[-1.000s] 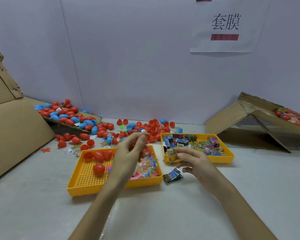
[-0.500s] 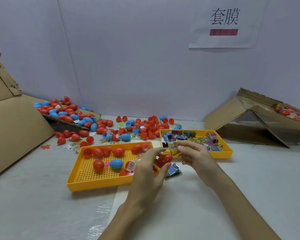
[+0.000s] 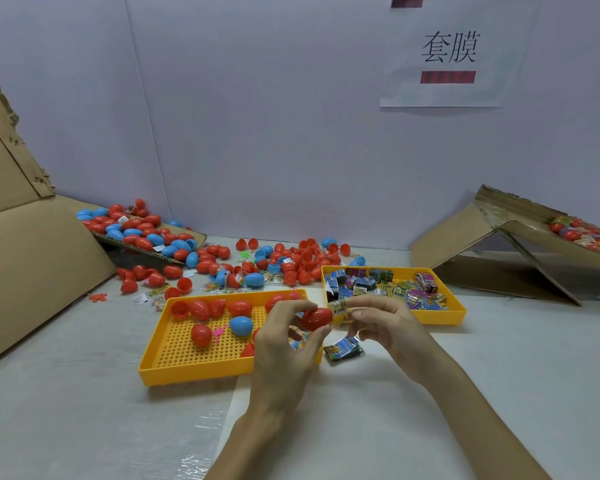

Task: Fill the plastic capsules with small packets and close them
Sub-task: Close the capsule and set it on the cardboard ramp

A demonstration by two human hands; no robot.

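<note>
This is a hand-packing workstation. White partition walls (image 3: 257, 133) box in the table (image 3: 499, 393), and a printed paper sign (image 3: 447, 91) hangs high beyond the right hand (image 3: 388, 327). Bulk heaps of plastic capsules (image 3: 302, 258) lie beyond both hands. Yellow sorting trays (image 3: 194, 372) sit by them, and torn cardboard sheets (image 3: 32, 271) lean far left of the left hand (image 3: 284, 348).

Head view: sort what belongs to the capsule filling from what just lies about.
In use: red capsule in the left hand; small packet pinched by the right hand; yellow tray of packets; perforated yellow tray of capsules.
Lying about: cardboard panel; paper sign; red star toy.
</note>
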